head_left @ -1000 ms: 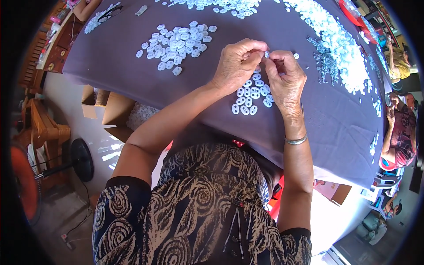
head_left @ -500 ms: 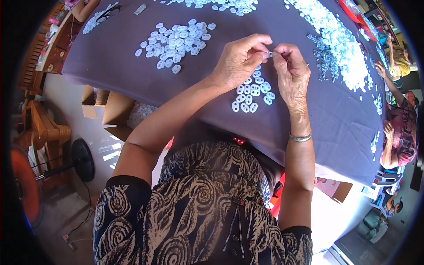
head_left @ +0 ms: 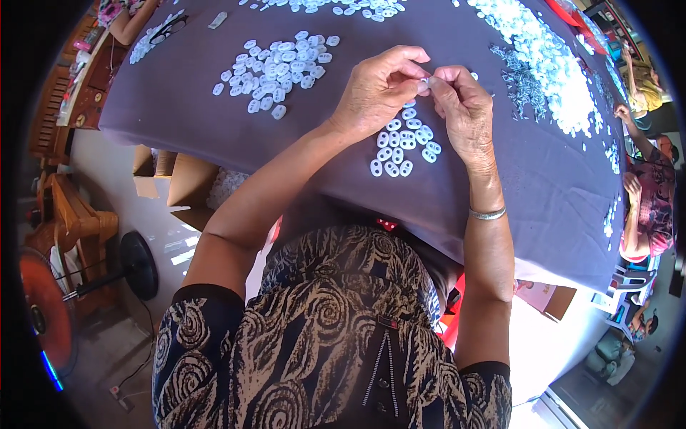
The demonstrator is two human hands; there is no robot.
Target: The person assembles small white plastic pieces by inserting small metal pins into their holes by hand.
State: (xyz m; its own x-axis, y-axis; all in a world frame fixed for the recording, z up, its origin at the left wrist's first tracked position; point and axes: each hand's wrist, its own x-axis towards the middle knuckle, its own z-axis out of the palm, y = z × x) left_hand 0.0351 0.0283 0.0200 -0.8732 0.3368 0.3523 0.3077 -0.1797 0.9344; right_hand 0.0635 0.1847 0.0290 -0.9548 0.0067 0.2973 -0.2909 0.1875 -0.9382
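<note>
My left hand and my right hand meet above the table, fingertips pinched together. Between them is a small white plastic piece, mostly covered by the fingers, so its shape is hard to make out. Just below the hands lies a loose group of white oval plastic pieces with two holes. A bigger heap of similar white ovals spreads to the left. To the right of my right hand is a cluster of small dark metal parts, too fine to name.
A large mound of white pieces covers the right side of the dark tablecloth. Eyeglasses lie at the far left. Other people sit along the right edge, one with an arm over the table. A fan stands at lower left.
Both hands have shifted slightly left and away in the picture, still joined at the fingertips. The table and its heaps also sit a little further left, as the view has moved.
</note>
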